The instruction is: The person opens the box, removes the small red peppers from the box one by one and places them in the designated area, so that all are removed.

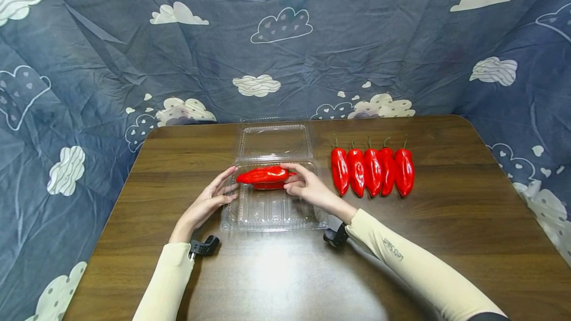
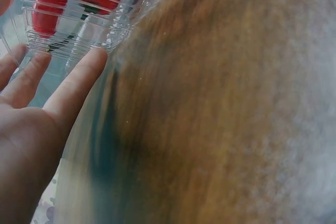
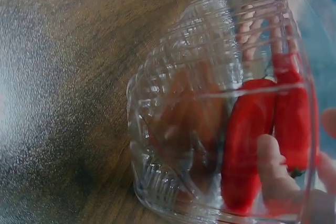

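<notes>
My right hand (image 1: 308, 188) pinches a glossy red pepper (image 1: 263, 175) near its stem end, with the tip pointing left. The pepper is over the back part of a clear plastic clamshell container (image 1: 272, 223), whose lid (image 1: 275, 141) lies open behind it. A second red pepper (image 3: 248, 145) lies inside, partly hidden below the held one in the head view; its stem faces the opposite way. At the container's left side is my left hand (image 1: 208, 203), fingers extended; in the left wrist view its fingertips (image 2: 94, 59) rest at the ribbed plastic wall.
Several more red peppers (image 1: 372, 172) lie side by side to the right of the container, green stems away from me. The wooden table (image 1: 446, 241) reaches back to a blue cloud-patterned cloth (image 1: 285, 63). Black straps with small devices (image 1: 205, 245) sit on the wrists.
</notes>
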